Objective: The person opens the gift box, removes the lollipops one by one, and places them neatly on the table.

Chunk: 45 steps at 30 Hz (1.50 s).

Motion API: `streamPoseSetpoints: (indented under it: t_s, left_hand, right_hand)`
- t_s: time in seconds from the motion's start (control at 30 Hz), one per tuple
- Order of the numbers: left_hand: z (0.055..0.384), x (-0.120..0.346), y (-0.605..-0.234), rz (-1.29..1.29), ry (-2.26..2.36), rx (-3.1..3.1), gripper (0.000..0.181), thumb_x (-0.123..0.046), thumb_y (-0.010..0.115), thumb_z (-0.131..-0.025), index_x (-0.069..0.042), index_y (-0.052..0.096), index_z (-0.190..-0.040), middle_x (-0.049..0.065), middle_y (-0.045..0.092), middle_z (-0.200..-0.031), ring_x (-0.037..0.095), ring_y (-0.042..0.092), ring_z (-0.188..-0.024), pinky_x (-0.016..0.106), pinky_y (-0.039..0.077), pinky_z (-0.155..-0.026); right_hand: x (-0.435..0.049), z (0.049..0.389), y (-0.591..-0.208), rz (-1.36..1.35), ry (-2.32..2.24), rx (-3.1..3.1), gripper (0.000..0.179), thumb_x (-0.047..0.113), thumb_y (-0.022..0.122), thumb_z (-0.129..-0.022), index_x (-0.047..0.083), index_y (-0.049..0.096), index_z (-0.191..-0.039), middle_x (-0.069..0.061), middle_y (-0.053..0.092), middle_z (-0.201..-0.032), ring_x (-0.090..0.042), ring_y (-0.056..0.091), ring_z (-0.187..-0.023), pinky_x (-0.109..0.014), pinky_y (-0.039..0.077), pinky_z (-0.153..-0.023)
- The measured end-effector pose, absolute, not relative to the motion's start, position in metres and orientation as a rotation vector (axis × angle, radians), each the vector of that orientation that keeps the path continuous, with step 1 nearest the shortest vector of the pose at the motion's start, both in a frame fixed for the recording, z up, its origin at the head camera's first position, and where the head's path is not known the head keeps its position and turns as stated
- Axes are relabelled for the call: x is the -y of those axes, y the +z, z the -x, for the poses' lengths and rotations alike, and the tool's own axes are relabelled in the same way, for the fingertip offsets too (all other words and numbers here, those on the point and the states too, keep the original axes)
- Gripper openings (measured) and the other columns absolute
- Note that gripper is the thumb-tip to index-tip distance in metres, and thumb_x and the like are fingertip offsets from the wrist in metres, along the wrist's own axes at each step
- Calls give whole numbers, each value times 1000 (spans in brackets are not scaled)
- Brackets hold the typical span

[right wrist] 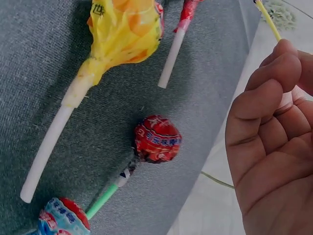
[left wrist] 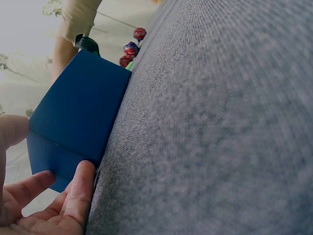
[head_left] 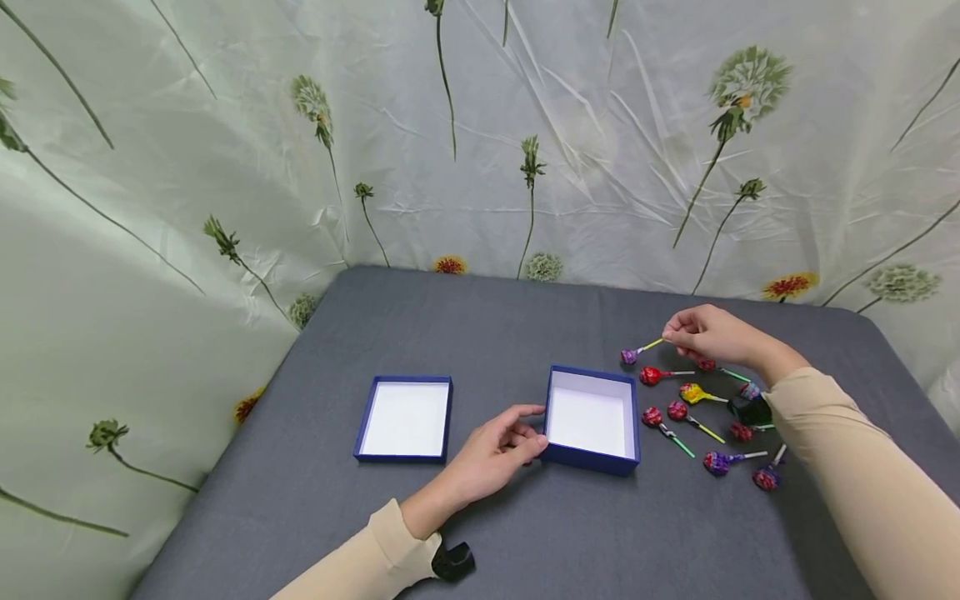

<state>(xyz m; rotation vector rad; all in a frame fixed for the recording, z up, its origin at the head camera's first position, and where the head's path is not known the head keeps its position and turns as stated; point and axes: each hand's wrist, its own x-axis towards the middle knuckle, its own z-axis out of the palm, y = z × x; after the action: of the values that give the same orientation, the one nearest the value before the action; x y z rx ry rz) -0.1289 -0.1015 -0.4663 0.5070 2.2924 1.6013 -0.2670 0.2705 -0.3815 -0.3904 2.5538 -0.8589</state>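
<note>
My right hand [head_left: 708, 333] pinches the yellow stick of a lollipop [head_left: 628, 357] with a purple wrapper. In the right wrist view, its bent fingers [right wrist: 266, 93] meet at the yellow stick [right wrist: 269, 20]. Relaxed, my left hand [head_left: 495, 450] touches the left side of an open blue box [head_left: 592, 459] with a white inside. The left wrist view has the thumb at the upper edge of the box [left wrist: 80, 105] and the other fingers [left wrist: 78, 193] against its outer wall, low by the table.
Around the right forearm lie several wrapped lollipops, among them a red one [head_left: 651, 376], a yellow one [head_left: 692, 392] and a purple one [head_left: 717, 463]. A shallow blue-rimmed lid [head_left: 403, 418] lies left of the box on the grey table [head_left: 480, 325]. Behind hangs a flower-patterned curtain [head_left: 465, 192].
</note>
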Motion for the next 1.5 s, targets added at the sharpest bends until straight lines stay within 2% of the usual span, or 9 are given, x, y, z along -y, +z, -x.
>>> streamPoseSetpoints:
  t_s: [0.6, 1.07, 1.37, 1.5]
  left_hand:
    - [124, 105, -463, -481, 1595, -2286, 39, -37, 62, -100, -37, 54, -138, -3, 69, -103, 14, 66, -86, 23, 48, -70]
    - [124, 103, -464, -522, 1569, -2309, 41, -38, 62, -100, -30, 55, -139, -4, 70, -103, 5, 65, -82, 23, 49, -69]
    - [131, 104, -465, -455, 1629, -2251, 42, -30, 62, -101, -22, 54, -141, 5, 69, -102, 19, 68, -85, 23, 50, -65]
    - [133, 107, -466, -443, 1619, -2249, 43, -29, 63, -100, -21, 52, -142, 6, 69, -104, 20, 68, -84, 24, 50, -66]
  right_hand:
    - [-269, 274, -398, 318, -720, -2601, 30, 26, 52, -105, -1, 62, -103, -6, 61, -80, -16, 53, -67, -32, 46, -58]
    - [-269, 269, -402, 296, -607, -2737, 25, 23, 60, -100, 0, 66, -95, -4, 62, -73, -15, 54, -64, -32, 44, -57]
    - [-276, 268, -391, 262, -587, -2863, 29, 26, 59, -100, -2, 68, -103, -6, 67, -75, -17, 57, -66, -34, 44, -63]
    - [-280, 259, -384, 281, -582, -2946, 32, 31, 60, -100, 1, 70, -103, -4, 65, -74, -17, 54, -66, -34, 41, -63]
